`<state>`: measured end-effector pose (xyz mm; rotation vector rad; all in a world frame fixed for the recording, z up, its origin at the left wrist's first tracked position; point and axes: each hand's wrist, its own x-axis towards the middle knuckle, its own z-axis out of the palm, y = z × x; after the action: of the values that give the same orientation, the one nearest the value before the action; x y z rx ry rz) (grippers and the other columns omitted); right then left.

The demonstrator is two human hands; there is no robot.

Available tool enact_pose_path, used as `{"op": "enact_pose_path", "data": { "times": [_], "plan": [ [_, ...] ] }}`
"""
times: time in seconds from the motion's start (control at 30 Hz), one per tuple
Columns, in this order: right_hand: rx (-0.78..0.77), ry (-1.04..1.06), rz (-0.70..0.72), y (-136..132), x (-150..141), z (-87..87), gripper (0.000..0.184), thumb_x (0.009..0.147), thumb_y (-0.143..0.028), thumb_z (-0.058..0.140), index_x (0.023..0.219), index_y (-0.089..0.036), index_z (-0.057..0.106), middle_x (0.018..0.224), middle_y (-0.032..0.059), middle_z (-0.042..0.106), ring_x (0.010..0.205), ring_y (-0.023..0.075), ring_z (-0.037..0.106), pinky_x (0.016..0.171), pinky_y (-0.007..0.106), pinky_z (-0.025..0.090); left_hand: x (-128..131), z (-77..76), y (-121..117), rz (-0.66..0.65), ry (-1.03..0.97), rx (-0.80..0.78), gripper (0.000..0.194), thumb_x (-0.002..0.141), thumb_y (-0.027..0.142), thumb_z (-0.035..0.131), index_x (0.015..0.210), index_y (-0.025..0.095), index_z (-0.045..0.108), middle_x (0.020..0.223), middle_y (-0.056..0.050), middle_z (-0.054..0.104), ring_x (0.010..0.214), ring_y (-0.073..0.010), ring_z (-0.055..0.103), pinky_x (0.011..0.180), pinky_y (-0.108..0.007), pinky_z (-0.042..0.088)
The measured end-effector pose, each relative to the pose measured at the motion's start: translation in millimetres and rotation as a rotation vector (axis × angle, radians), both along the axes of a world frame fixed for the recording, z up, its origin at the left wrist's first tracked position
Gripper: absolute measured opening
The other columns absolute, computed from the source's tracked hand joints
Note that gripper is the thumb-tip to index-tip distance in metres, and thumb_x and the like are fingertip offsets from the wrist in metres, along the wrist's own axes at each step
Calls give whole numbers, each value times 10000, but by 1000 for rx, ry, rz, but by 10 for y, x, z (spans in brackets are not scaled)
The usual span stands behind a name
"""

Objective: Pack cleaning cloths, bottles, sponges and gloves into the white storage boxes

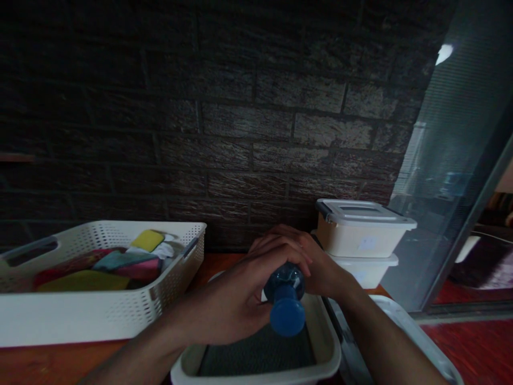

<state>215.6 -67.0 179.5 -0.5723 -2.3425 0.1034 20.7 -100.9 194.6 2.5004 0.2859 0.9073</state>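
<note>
A plastic bottle (284,280) with a blue cap (287,316) is tilted so that the cap points toward me. Its neck looks bluish, and most of its body is hidden by my hands. My left hand (244,289) is closed round the bottle near the neck. On the far right side, my right hand (310,256) curls closed against the bottle, its fingers partly hidden behind my left hand. Below both hands stands a cream plastic bin (334,353), with a dark, textured surface (256,355) inside it.
At left, a white perforated basket (80,315) holds coloured cloths (124,262) and a yellow sponge (147,240). Two lidded storage boxes (356,235) are stacked at back right. A whitish lid (401,315) lies beside the bin. Behind rises a dark brick wall (224,117), with a glass panel (441,160) to its right.
</note>
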Motion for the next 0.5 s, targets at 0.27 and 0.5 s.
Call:
{"op": "enact_pose_path", "data": {
  "times": [0.27, 0.5],
  "plan": [
    [-19, 11, 3, 1, -12, -25, 387, 785, -96, 677, 1162, -183, 699, 1184, 89, 712, 1156, 243, 648, 1039, 406, 497, -7, -19, 17, 2, -17, -7, 514, 775, -61, 623, 1179, 253, 570, 1267, -46, 612, 1262, -222, 540, 1124, -387, 410],
    [72, -45, -91, -80, -3, -23, 129, 826, -169, 675, 950, -179, 706, 1081, 85, 733, 1082, 241, 676, 975, 377, 534, -20, -8, 41, -34, -26, -27, 517, 799, -20, 659, 1225, 263, 583, 1275, -56, 600, 1218, -226, 570, 1093, -395, 431]
  ]
}}
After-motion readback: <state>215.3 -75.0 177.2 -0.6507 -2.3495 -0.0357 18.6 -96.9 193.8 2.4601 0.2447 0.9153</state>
